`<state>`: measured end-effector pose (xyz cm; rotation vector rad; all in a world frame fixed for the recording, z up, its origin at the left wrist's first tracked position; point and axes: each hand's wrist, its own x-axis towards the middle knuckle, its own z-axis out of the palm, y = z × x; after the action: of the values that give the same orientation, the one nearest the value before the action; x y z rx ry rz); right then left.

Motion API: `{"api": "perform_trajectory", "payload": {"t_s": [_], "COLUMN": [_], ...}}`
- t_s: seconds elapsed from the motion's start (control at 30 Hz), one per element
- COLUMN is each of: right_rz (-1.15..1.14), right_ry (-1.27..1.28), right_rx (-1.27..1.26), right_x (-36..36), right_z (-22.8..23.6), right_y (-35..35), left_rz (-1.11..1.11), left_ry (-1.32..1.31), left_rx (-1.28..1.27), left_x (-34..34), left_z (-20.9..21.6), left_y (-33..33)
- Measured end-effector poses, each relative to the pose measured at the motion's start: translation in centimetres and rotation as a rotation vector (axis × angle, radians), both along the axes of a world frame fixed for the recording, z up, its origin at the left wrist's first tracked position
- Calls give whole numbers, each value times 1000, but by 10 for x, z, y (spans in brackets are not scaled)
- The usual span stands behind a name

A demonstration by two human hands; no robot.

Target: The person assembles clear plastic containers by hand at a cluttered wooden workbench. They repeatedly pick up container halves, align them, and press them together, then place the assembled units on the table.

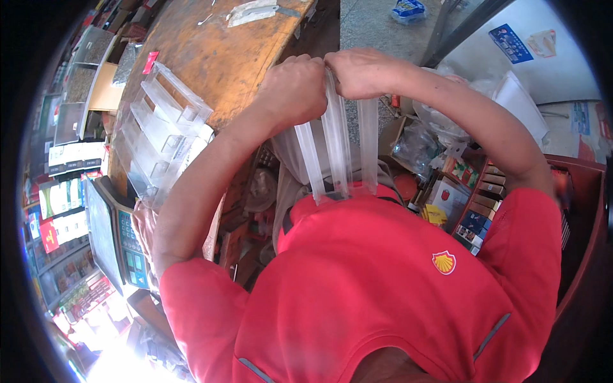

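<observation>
Both my hands are closed around the far end of a clear plastic divider rack [336, 147], whose long upright strips run back toward my red shirt. My left hand [295, 88] grips it from the left, fingers curled in. Against it, knuckles almost touching, my right hand [363, 73] is closed at the top of the middle strip. The fingertips of both hands are hidden. The rack's near end rests at my waist. Beyond my left forearm, more clear plastic racks [167, 131] lie on the edge of the wooden table [211, 60].
A scale with a keypad [131, 246] stands at the left, beside shelves of small packs [67, 198]. A reddish open box [578, 165] with small cartons [488, 191] is at the right, near crumpled clear bags [415, 150]. A flat metal tool [271, 9] lies on the table.
</observation>
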<state>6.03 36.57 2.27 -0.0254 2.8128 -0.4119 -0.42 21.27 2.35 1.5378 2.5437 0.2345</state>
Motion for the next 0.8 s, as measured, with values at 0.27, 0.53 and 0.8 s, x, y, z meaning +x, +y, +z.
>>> {"api": "perform_trajectory", "payload": {"t_s": [0.27, 0.53, 0.8], "right_rz": [60, -25, 37], "right_ry": [-15, 40, -61], "right_rx": [-4, 36, -157], "right_x": [27, 23, 11], "right_z": [29, 24, 12], "right_y": [-13, -15, 6], "left_rz": [-66, -71, -104], "left_ry": [105, 102, 5], "left_rx": [71, 82, 37], "left_x": [11, 4, -1], "left_z": [-4, -9, 2], "left_y": [-6, -5, -5]}}
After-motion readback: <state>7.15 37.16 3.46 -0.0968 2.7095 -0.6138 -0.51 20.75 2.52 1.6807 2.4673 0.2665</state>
